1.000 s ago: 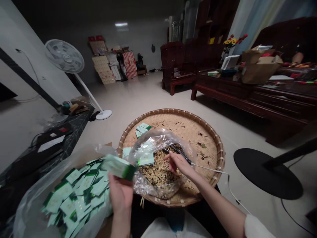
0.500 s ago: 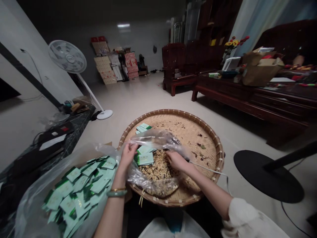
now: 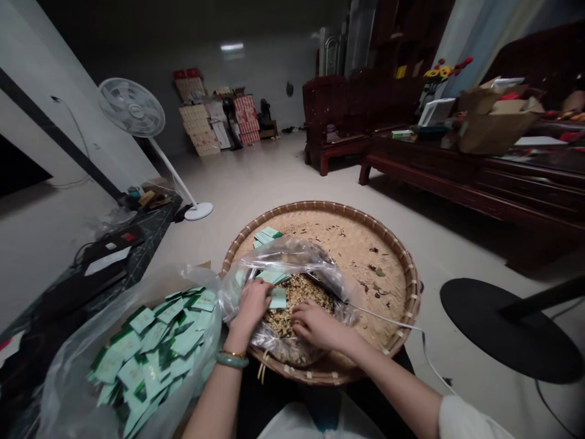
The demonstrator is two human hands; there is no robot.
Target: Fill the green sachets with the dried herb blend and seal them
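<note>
A round woven bamboo tray (image 3: 393, 244) rests in front of me. In it lies a clear plastic bag (image 3: 297, 253) holding loose dried bits (image 3: 301, 292) and a few green-and-white packets. My left hand (image 3: 251, 302), with a green bangle on the wrist, is closed on a packet (image 3: 277, 299) just over the loose bits. My right hand (image 3: 313, 323) sits beside it with curled fingers pressed into the bits; what it holds is hidden. A thin white cable (image 3: 388, 317) runs from the bag to the right.
A big clear bag of several green packets (image 3: 150, 347) lies at my left. More packets (image 3: 267, 235) lie at the tray's far left. A standing fan (image 3: 132, 110), a dark low table (image 3: 91, 262), a black round stand base (image 3: 507, 329) and dark wooden furniture (image 3: 457, 171) surround me.
My left hand carried a packet from the big bag at the left into the bag on the tray. My right hand drew nearer to me across the loose bits. The camera tilted slightly.
</note>
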